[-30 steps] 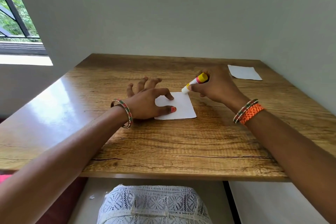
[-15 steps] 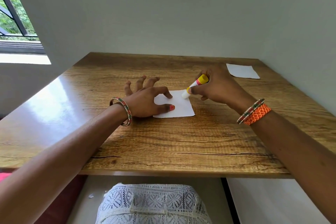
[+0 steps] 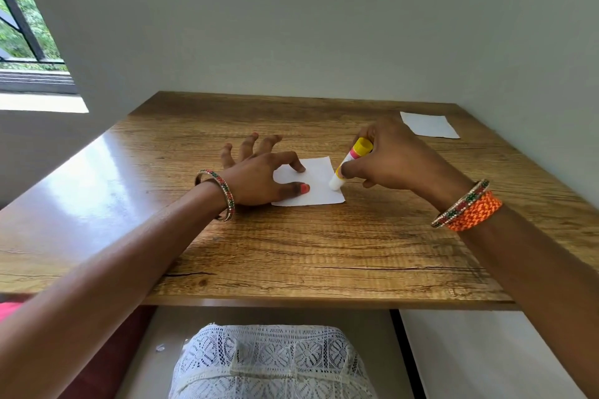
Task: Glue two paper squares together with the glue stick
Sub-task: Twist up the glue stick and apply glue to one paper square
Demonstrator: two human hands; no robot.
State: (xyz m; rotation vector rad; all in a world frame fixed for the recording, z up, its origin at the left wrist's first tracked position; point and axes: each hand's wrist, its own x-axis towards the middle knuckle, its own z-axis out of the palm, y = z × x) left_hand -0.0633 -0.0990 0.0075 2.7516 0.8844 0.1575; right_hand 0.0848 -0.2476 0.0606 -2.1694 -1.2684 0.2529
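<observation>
The right hand (image 3: 393, 159) grips a tilted glue stick (image 3: 350, 163), tip down on the near square (image 3: 319, 186) pinned by the spread left hand (image 3: 259, 180); the second square (image 3: 428, 125) lies far right, nearer the right hand.

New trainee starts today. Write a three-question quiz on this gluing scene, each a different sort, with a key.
1. True or false: the right hand holds the glue stick tip-down on the near paper square.
2. What pins that square? A) left hand B) a bracelet C) nothing
3. Fill in: the second paper square lies at the table's far ____ corner.

Key: 1 true; 2 A; 3 right.
</observation>
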